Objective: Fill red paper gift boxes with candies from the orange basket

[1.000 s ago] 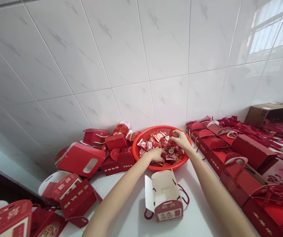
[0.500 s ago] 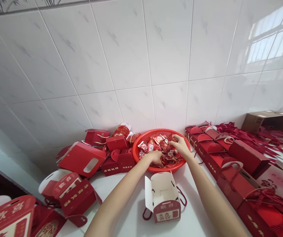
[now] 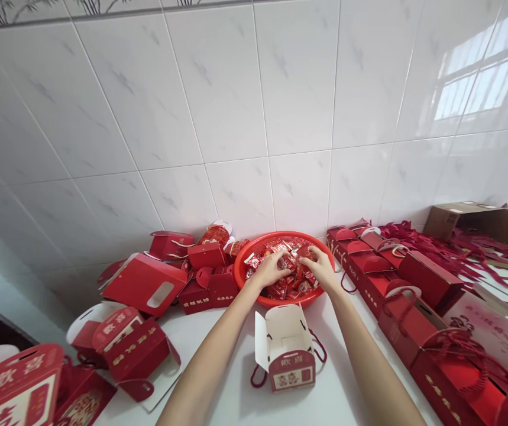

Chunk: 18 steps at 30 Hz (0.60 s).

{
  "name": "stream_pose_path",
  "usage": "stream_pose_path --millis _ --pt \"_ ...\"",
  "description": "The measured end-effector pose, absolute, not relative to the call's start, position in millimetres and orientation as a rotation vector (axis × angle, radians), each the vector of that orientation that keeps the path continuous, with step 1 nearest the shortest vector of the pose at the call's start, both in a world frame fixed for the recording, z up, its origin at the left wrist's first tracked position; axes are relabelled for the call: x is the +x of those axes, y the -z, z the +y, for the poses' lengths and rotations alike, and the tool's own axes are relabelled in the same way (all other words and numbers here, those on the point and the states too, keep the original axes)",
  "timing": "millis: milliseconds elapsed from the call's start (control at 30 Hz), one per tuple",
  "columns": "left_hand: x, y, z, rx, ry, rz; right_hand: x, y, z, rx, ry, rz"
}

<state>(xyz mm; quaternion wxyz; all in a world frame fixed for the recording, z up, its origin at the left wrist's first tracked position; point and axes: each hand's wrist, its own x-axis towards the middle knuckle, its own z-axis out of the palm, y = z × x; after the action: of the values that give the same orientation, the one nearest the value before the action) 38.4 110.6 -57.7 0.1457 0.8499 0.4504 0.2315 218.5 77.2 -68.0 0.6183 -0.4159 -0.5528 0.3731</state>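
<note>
A round red plastic basket with a perforated wall holds a heap of small sweets in shiny red wrappers, and just before it on the white tabletop stands an open red cardboard gift box with dark-red rope handles, its pale inside showing. Both forearms reach forward on either side of that box, the left hand and right hand lying over the sweets with fingers bent inward; whether either pinches a sweet, I cannot tell.
</note>
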Motion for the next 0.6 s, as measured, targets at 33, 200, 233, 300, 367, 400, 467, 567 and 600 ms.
stream_pose_path --millis 33,200,233,300,367,400,467,567,600 --pt "38 58 111 2.447 -0.706 1.298 218 68 78 -0.947 -0.859 -1.270" --pt "38 60 114 2.451 -0.762 1.300 219 68 80 -0.914 -0.862 -1.253" --pt "38 60 115 2.454 -0.755 1.306 219 68 80 -0.907 -0.864 -1.247" --pt "38 61 118 2.455 -0.728 1.334 219 68 81 -0.891 -0.880 -1.236" --pt "37 62 120 2.449 -0.702 1.389 220 69 82 -0.872 -0.913 -1.227" --pt "36 63 121 2.444 -0.685 1.417 220 70 83 -0.864 -0.931 -1.222" --pt "35 66 122 2.436 -0.606 1.436 220 71 85 -0.856 -0.957 -1.208" --pt "37 71 122 2.438 -0.357 1.340 221 73 87 -0.860 -0.960 -1.191" --pt "38 72 122 2.440 -0.271 1.290 221 74 87 -0.861 -0.957 -1.188"
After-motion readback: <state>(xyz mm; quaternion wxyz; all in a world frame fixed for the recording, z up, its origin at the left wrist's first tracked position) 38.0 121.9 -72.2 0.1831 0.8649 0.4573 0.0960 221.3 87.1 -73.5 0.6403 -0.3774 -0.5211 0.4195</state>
